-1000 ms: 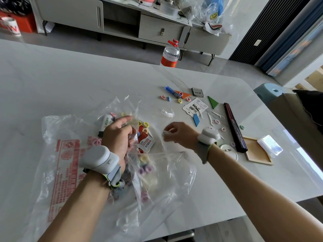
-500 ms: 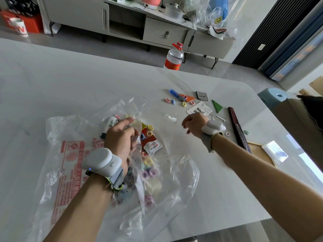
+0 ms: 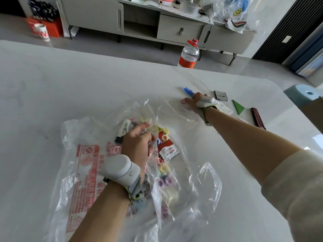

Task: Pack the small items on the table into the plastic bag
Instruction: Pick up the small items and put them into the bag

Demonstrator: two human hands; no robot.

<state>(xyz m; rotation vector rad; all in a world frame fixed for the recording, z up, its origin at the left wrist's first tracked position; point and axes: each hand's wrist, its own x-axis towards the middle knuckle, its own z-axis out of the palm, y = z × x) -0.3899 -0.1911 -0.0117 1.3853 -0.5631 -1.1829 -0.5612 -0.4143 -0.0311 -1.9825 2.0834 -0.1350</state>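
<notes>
Your left hand (image 3: 138,144) is down on the bag (image 3: 201,180), and its grip is clamped on a fold of the clear film, fingers curled round the plastic near the bag's middle. The bag lies crumpled and spread along the near edge of the surface (image 3: 52,88), red print on its left side. Inside it is a heap of coloured rings (image 3: 165,180), with a white marker (image 3: 125,128) just past your knuckles and a red-and-white sachet (image 3: 168,151) just right of them. Your right hand (image 3: 194,102) is stretched well out toward the far right corner, arm across the bag's right side, sleeve (image 3: 297,189) pushed up near the elbow. It sits over the loose bits: a pink ring (image 3: 183,101) lies right at its fingertips and a blue pen (image 3: 188,90) pokes out beyond it. From behind, with the wristband (image 3: 207,101) in the way, I cannot tell whether that grip is apart or pinched on anything. Just right of the hand are a white card (image 3: 225,108), a grey square gadget (image 3: 221,96) behind it, then a green triangle (image 3: 238,107) and a dark red bar (image 3: 257,119) nearer the right edge. A bottle (image 3: 188,55) with a red label stands beyond the far edge.
</notes>
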